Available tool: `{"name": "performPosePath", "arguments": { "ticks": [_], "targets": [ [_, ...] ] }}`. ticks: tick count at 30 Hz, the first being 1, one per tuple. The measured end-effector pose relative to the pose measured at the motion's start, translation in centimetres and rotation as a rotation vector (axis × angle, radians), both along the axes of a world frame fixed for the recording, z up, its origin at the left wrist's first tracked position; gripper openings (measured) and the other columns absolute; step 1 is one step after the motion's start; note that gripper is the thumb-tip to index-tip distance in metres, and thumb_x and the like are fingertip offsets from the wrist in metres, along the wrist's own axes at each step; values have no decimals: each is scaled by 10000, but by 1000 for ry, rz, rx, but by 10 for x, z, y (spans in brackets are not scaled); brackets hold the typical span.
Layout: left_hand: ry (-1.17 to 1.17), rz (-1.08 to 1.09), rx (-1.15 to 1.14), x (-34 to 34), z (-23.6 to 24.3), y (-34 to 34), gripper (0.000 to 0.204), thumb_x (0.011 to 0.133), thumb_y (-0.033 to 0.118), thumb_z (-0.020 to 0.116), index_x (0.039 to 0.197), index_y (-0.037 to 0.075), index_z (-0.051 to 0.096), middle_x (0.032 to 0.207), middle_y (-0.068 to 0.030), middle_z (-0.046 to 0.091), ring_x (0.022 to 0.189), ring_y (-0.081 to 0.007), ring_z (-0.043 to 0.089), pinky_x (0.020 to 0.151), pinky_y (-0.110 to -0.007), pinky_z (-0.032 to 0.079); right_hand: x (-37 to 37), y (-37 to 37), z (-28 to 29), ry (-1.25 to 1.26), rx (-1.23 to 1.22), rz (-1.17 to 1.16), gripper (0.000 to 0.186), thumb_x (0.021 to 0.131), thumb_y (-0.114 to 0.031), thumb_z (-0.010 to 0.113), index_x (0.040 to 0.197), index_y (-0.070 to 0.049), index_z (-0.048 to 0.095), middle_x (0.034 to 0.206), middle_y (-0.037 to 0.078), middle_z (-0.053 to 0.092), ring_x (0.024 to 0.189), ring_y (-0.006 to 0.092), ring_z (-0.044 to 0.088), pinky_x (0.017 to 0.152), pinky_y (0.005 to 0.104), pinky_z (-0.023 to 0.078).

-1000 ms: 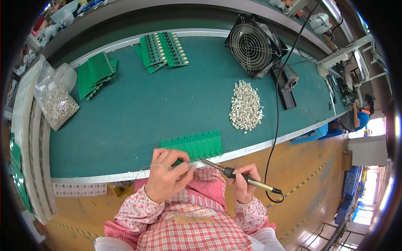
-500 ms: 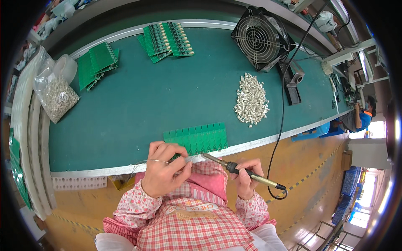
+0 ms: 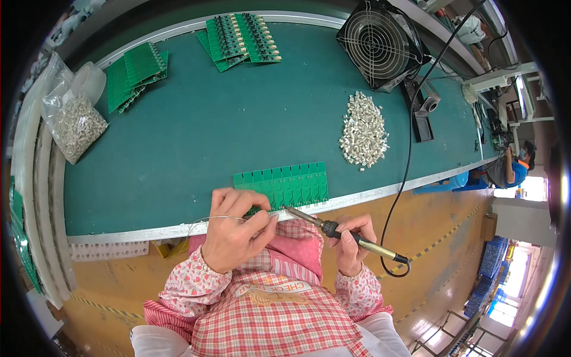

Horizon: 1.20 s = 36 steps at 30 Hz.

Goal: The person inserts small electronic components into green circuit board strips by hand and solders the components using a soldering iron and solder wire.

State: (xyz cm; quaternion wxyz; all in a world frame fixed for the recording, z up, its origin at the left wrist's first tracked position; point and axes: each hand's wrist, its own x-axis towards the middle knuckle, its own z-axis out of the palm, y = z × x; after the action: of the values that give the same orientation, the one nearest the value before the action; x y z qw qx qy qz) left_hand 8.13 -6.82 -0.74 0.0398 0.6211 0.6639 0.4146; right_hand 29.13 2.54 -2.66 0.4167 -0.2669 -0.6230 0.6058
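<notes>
A green circuit board [image 3: 297, 180] lies at the near edge of the bench. My left hand [image 3: 235, 229] is at its left part with fingers bent and pinched on a thin solder wire [image 3: 201, 220]; some fingertips are hidden. My right hand [image 3: 354, 238] grips a soldering iron [image 3: 377, 250] by its handle. The iron's tip touches or nearly touches the board's front edge, just right of my left fingers.
Board stacks [image 3: 136, 67] [image 3: 258, 38] lie at the back; a bag of small parts [image 3: 80, 125] is left. A white parts pile [image 3: 363, 132], black fan [image 3: 375, 41] and iron stand [image 3: 421, 113] are right. A co-worker [image 3: 516, 167] sits far right.
The bench and its objects appear higher in the picture, and both hands with the iron sit slightly higher too. The iron's tip stays at the board's front edge beside my left fingers.
</notes>
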Motion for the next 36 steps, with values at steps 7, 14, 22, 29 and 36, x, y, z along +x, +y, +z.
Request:
{"name": "performPosePath", "arguments": {
  "ticks": [7,14,22,29,36],
  "targets": [
    [-7,-5,-8,0,0,0,201,646,51,716,615,71,518,845,-24,591,795,-223,553,740,-380,369,-1,-2,4,-18,38,1,144,871,-96,555,910,22,482,724,126,595,541,116,556,486,231,460],
    [17,39,19,-9,1,-11,188,613,73,698,603,81,510,830,-20,586,827,-231,552,747,-398,365,1,-1,6,64,54,-62,124,854,-67,547,912,24,486,711,119,588,535,117,558,490,231,467],
    [35,21,3,-9,1,-10,163,639,73,695,662,89,535,848,-1,570,837,-215,559,749,-398,373,-6,-5,3,-14,4,15,129,856,-76,555,905,28,496,745,136,613,538,120,575,487,231,479],
    [42,39,-11,-8,-1,-8,169,620,67,688,622,83,520,847,-24,568,838,-239,531,751,-394,356,-9,-6,2,-2,-24,15,136,862,-84,566,901,26,498,745,126,611,543,115,572,489,229,475],
    [39,35,-17,-7,0,-8,176,632,65,695,630,83,521,851,-26,561,843,-246,527,747,-400,360,-10,-6,2,-5,5,31,126,864,-77,562,899,21,491,731,129,604,537,109,559,483,224,461]
  ]
}}
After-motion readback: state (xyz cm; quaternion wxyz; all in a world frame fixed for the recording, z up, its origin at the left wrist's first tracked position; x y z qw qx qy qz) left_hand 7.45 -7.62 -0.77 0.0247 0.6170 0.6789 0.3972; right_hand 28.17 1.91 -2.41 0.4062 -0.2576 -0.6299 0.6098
